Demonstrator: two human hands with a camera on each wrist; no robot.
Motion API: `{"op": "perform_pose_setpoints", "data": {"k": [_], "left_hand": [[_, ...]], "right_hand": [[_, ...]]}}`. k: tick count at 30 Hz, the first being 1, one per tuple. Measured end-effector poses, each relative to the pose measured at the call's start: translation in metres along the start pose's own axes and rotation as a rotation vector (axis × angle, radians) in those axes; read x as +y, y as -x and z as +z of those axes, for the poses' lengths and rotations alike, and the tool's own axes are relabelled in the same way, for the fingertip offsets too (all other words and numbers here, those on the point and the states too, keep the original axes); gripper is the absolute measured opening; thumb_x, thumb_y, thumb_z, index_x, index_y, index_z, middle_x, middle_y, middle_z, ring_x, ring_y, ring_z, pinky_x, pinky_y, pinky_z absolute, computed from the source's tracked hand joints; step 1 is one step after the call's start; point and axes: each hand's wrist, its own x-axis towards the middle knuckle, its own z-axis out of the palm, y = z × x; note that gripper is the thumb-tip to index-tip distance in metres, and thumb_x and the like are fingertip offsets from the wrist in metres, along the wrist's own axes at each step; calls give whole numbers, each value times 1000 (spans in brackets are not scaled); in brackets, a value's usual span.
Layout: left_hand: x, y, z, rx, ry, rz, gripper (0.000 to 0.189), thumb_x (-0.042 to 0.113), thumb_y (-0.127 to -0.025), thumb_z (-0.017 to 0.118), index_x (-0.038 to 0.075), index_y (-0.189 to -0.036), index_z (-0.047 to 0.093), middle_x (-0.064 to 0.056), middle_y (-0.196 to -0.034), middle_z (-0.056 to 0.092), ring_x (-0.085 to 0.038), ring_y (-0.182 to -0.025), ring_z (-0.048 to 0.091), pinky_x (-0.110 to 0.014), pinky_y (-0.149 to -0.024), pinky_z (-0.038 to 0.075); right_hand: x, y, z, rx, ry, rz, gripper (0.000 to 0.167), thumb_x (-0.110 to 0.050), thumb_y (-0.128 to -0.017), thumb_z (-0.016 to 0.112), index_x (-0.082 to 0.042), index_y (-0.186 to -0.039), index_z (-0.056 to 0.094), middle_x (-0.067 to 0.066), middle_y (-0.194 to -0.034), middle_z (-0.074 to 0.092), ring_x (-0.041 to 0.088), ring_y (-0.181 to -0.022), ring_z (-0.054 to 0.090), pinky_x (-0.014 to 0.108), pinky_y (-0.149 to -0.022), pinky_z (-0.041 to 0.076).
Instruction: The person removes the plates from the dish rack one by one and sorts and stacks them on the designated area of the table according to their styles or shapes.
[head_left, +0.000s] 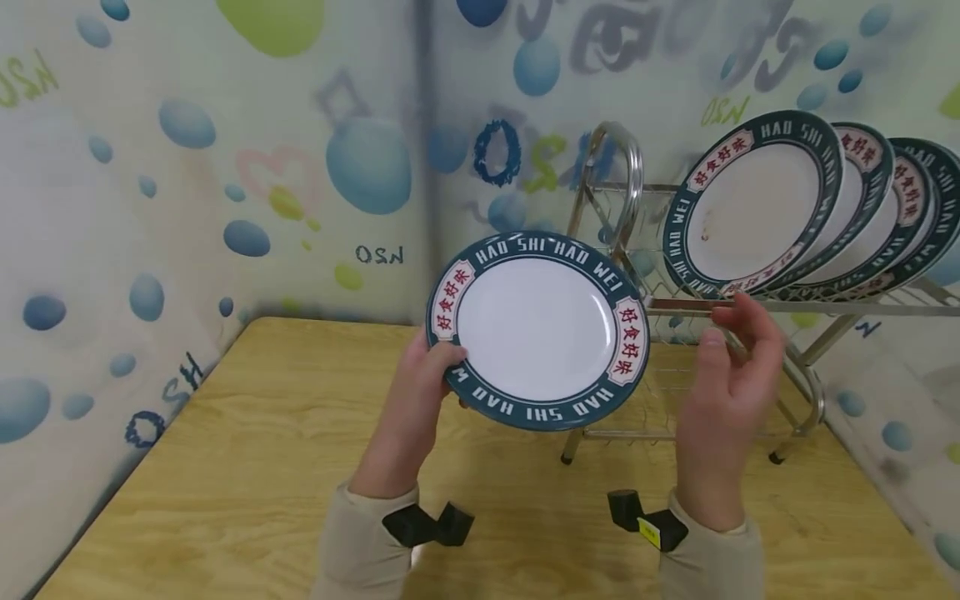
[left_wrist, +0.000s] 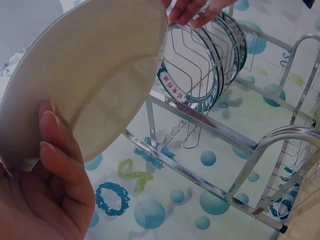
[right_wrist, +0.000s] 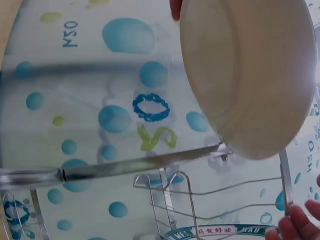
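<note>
A white plate with a dark green lettered rim and red characters is tilted up toward me above the table. My left hand grips its left edge, thumb over the rim on the front. In the left wrist view, the fingers of that hand press against the plate's pale underside. To the plate's right, my right hand is raised with its fingers loosely bent and nothing in them. It hovers just in front of the metal dish rack, below several matching plates that lean on the upper tier.
The rack stands on a wooden table, toward the back right. Its lower tier of thin wires shows between my hands. Behind the table is a wall covered with blue bubbles and lettering. Each sleeve cuff carries a black strap.
</note>
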Motion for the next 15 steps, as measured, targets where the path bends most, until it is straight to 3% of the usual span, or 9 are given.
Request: {"op": "perform_pose_setpoints", "data": {"k": [6, 9, 15], "left_hand": [[1, 0, -6, 27, -3, 6, 40, 16, -89, 39, 22, -128, 41, -10, -79, 59, -18, -58, 52, -27, -50, 41], [3, -1, -10, 37, -1, 16, 41, 17, -89, 38, 22, -130, 40, -11, -82, 59, -19, -59, 52, -27, -51, 41], [2, -3, -19, 90, -5, 5, 39, 18, -90, 37, 23, -129, 41, -12, -84, 59, -21, -58, 53, -28, -52, 43]], "right_hand": [[5, -6, -4, 60, 76, -68, 36, -5, -89, 41, -10, -125, 45, 0, -116, 42, 12, -109, 37, 26, -93, 28], [8, -12, -8, 94, 171, -112, 39, -4, -87, 41, -11, -125, 46, -3, -120, 42, 9, -112, 33, 23, -96, 23], [12, -17, -14, 76, 279, -98, 46, -8, -89, 41, -10, -134, 34, -5, -130, 41, 5, -122, 28, 22, -100, 16]]}}
